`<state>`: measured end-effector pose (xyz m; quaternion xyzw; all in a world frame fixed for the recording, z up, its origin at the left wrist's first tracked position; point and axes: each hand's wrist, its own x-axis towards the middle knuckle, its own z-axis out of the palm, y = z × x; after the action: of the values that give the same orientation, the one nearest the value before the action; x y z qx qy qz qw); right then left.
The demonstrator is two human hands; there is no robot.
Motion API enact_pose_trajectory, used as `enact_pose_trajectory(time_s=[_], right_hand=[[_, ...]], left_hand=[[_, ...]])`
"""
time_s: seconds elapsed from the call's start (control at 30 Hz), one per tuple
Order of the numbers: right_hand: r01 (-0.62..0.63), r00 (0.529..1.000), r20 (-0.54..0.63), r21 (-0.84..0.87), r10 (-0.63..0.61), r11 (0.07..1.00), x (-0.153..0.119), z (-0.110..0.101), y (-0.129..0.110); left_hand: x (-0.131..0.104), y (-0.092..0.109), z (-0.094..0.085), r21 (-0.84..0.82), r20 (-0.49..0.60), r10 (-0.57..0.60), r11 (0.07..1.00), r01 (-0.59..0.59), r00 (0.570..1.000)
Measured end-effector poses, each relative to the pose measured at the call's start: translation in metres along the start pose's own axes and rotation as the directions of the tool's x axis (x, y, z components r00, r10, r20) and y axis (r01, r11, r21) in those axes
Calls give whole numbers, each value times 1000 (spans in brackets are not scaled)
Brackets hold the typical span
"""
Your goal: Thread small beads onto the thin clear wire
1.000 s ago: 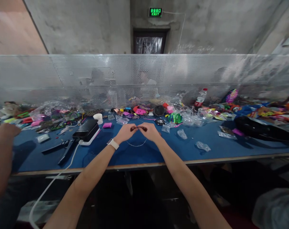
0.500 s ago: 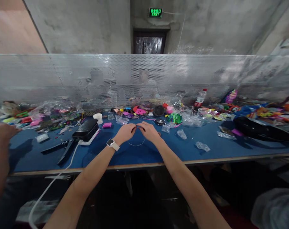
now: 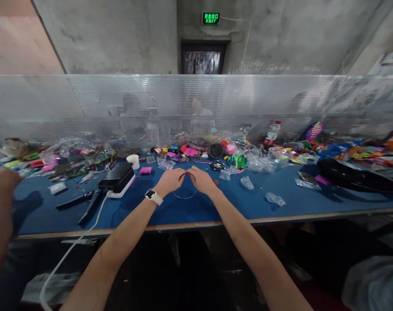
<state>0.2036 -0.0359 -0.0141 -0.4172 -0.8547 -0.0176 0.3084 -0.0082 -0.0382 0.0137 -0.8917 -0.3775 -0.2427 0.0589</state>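
Note:
Over the middle of the blue table (image 3: 170, 216), my left hand (image 3: 170, 181) and my right hand (image 3: 201, 180) meet at the fingertips, both pinched closed. A thin pale string (image 3: 185, 198) hangs in a loop below them, and its ends run up into the two pinches. The exact spot where the fingers grip it is too small to make out. A small brown thing (image 3: 215, 182) lies beside my right hand, partly hidden by it. A pink packet (image 3: 145, 170) rests to the left of my left hand.
Left stand a black-and-white device (image 3: 117, 178) with a cable and a white cup (image 3: 133, 161). Plastic scraps (image 3: 247, 182), a bottle (image 3: 272, 134) and a glossy black object (image 3: 355, 176) are to the right. Colourful clutter lines a perforated screen (image 3: 196, 99). Another person's hand (image 3: 3, 185) is far left.
My fingertips have drawn slightly closer together, and the string's loop has shifted very little. The other person's hand at far left has moved a bit further left.

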Motion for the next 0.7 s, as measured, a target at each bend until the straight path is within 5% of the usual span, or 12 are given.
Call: enact_pose_trajectory(time_s=[0.27,0.7], right_hand=[[-4,999,36,308,-7,951,4,7,7],[139,989,34,47,-141,989,2,-1,16]], left_hand=[[0,0,-4,-19,43,13,1000,-12,999],[4,-4,-2,-229,69,23,974,-7,997]])
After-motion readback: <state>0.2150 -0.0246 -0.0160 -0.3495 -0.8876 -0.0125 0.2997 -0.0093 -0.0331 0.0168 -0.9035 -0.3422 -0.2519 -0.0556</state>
